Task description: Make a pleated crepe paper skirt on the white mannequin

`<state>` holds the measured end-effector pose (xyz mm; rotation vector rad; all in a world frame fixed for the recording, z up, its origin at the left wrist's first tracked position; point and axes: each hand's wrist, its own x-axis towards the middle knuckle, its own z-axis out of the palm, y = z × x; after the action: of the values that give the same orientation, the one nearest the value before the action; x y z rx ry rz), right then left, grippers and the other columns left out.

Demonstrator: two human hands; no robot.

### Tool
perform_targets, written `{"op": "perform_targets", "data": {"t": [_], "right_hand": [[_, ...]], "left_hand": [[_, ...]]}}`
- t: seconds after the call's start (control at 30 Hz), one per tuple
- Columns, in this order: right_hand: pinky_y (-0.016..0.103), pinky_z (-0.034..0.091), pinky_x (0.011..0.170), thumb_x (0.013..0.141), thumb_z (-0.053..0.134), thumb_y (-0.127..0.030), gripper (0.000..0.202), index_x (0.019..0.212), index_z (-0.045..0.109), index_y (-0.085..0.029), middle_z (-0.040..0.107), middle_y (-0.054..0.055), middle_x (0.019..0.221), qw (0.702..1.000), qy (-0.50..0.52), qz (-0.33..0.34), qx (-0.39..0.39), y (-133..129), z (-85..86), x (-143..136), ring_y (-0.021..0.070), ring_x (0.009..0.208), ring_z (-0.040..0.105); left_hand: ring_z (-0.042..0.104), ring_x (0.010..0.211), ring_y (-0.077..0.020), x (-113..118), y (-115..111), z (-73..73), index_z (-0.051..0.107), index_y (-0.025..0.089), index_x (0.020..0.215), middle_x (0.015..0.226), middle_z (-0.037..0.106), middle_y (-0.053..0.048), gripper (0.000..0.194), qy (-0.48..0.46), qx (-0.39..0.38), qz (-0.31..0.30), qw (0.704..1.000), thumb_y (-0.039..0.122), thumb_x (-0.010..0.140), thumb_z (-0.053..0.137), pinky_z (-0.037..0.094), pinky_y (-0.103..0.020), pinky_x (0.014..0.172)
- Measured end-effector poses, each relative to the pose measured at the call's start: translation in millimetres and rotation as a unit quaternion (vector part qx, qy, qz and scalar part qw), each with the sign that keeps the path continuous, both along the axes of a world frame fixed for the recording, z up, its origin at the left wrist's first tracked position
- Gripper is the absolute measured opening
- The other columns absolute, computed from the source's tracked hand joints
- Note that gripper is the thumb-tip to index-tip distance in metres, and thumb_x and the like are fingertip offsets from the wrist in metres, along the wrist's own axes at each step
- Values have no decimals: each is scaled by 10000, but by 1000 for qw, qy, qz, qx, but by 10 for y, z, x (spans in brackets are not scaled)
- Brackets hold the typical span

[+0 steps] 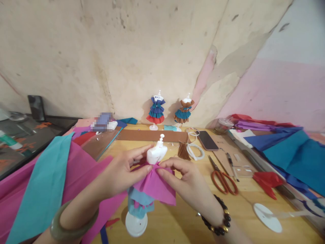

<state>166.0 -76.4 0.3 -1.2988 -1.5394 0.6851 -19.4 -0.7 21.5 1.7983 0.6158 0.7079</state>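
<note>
A small white mannequin (pixel 156 154) stands tilted on a round white base (pixel 136 224) near the front of the table. Light blue ruffles (pixel 139 200) with pink between them cover its lower part. Over them hangs a magenta piece (pixel 157 186), gathered at the mannequin's upper body. My left hand (pixel 124 169) wraps the left side of the mannequin, thumb pressing the magenta gathers. From the right, my right hand (pixel 185 176) pinches the same magenta piece between thumb and fingers, close to the left thumb.
Two dressed mannequins (pixel 156 110) (pixel 184 112) stand by the wall. Orange-handled scissors (pixel 223 181), a phone (pixel 208 140), a pen (pixel 232 166) and white cord (pixel 195 150) lie right. Magenta and turquoise sheets (pixel 43 183) spread left; blue sheets (pixel 291 149) and a white disc (pixel 267 217) are right.
</note>
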Motion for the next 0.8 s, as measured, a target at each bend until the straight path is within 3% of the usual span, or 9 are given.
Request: {"op": "perform_targets", "data": {"t": [0.33, 0.8], "right_hand": [[264, 506, 606, 864, 632, -179, 128, 834, 751, -215, 687, 11, 708, 995, -26, 24, 96, -21, 59, -39, 149, 648, 627], [269, 522, 622, 838, 660, -194, 98, 760, 719, -202, 725, 10, 710, 994, -35, -31, 95, -10, 19, -74, 148, 639, 652]], "left_hand": [[635, 1212, -253, 17, -9, 0, 527, 197, 1405, 1361, 641, -88, 527, 7, -2, -1, 1000, 222, 888, 627, 496, -385, 1066], [624, 1225, -260, 16, -29, -8, 490, 196, 1438, 1390, 616, -97, 574, 13, -5, 0, 1000, 246, 886, 642, 497, -389, 1069]]}}
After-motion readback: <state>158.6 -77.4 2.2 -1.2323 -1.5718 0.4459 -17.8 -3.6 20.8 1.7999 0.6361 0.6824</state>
